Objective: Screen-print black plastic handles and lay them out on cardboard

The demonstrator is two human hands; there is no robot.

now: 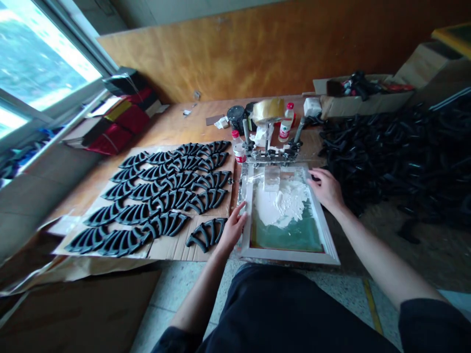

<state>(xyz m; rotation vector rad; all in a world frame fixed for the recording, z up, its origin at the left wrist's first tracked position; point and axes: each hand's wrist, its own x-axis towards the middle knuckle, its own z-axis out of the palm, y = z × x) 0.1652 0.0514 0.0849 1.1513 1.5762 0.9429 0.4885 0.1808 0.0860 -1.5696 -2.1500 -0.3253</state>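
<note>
Here our left hand [233, 226] lay open, fingers flat against the left rail of the silver-framed printing screen [287, 255] with green mesh. Our right hand [327, 189] curled over its right rail; we could not tell whether it gripped. White paste [283, 201] covered the mesh's far half. Left, black curved plastic pieces [165, 191] lay in rows on brown cardboard [172, 247]; right, a heap of black parts [397, 152].
</note>
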